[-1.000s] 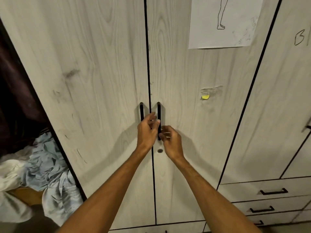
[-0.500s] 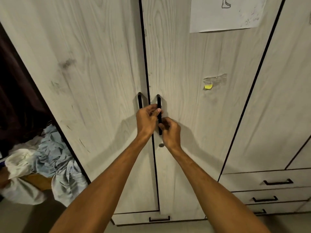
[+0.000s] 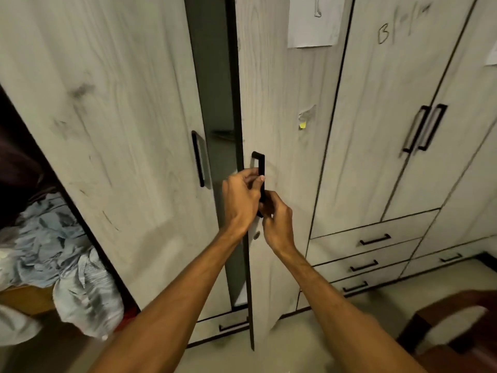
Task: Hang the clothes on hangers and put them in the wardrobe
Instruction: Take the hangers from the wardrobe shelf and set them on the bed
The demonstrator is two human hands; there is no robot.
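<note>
Pale wood-grain wardrobe doors (image 3: 121,130) look matt and scuffed; the slim black bar handle (image 3: 261,163) looks smooth; crumpled pale-blue cloth (image 3: 53,243) lies at eight o'clock.

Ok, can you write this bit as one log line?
left hand and right hand grip door handle | door ajar | clothes piled at left

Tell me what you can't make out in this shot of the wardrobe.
In the head view:
The wardrobe interior: only a narrow dark strip shows; any rail or hangers are hidden.
The door handle: its lower part is covered by the left hand and right hand gripping it.
The paper sheet: its drawing is cut off by the top edge.
The clothes pile: blurred and cut by the left edge; the garments are indistinct.
</note>
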